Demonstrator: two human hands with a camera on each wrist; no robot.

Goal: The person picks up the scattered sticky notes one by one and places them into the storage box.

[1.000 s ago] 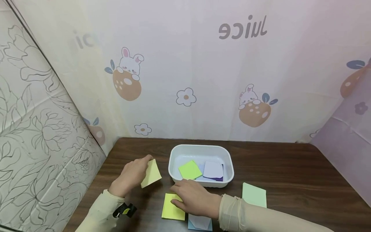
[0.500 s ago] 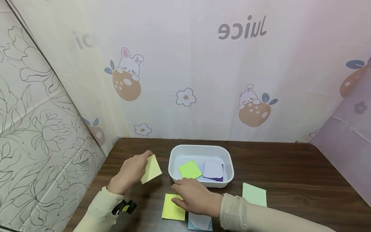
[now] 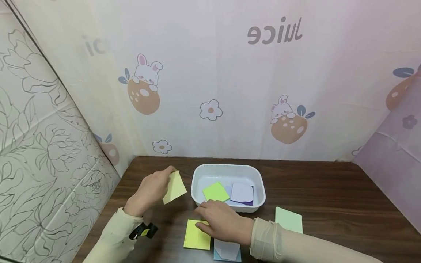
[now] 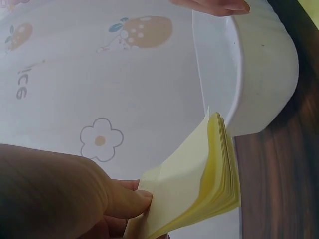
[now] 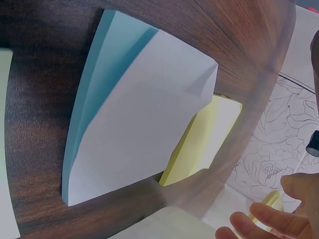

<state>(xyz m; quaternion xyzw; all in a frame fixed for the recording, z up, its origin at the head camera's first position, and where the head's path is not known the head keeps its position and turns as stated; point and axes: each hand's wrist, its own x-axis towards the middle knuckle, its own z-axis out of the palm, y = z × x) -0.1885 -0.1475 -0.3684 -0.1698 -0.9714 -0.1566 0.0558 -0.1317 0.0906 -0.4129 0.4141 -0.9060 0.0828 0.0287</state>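
My left hand [image 3: 151, 190] pinches a pale yellow sticky-note pad [image 3: 175, 187] by one edge, thumb on its face, left of the white plastic tub [image 3: 243, 209]. In the left wrist view the pad's [image 4: 182, 181] loose edges fan out slightly. My right hand [image 3: 225, 223] hovers over the tub's front edge and a bright yellow sticky-note pad [image 3: 194, 239], holding nothing. Its thumb and fingers [image 5: 271, 216] stand apart in the right wrist view. Below it lies a blue pad with a whitish top sheet [image 5: 144, 114]. Inside the tub are a lime-green pad [image 3: 215, 192] and a lavender pad [image 3: 241, 192].
A mint-green pad [image 3: 288, 219] lies right of the tub, partly behind the right sleeve [image 3: 296, 243]. The dark wooden table [image 3: 315, 190] meets a printed curtain [image 3: 213, 73] at the back. A black wrist device [image 3: 143, 231] sits at the left sleeve.
The left hand has risen slightly and moved a little right with the pale yellow pad, nearer the tub. The right hand has barely shifted.
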